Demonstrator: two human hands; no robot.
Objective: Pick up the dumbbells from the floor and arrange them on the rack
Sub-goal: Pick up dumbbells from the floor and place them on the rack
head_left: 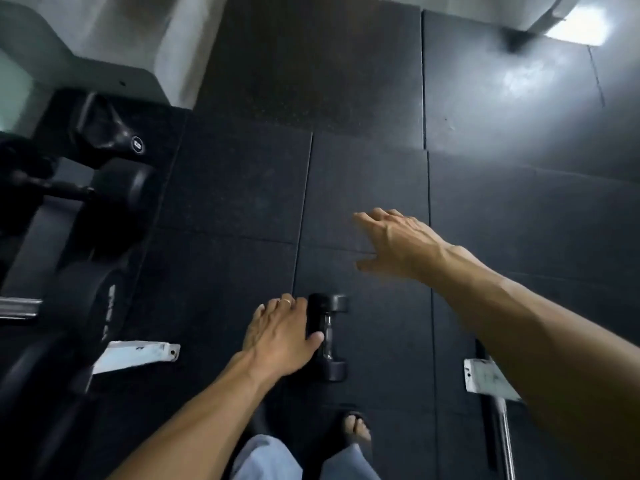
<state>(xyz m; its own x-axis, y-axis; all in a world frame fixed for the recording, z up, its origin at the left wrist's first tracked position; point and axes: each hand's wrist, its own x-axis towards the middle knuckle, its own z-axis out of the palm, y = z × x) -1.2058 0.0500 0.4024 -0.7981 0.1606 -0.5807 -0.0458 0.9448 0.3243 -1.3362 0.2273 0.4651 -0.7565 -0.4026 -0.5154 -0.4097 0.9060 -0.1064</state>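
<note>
Black dumbbell (329, 336), long axis toward camera.

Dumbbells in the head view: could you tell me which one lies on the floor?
The small dumbbell by the left hand; the larger dumbbells sit on the rack.

Floor: dark speckled rubber tile mats (363, 188), seams visible between panels. Pale grey wall (121, 29) ran along the upper left. Bright white patch of light (578, 27) lay at upper right, casting a sheen over adjacent mats.
</note>
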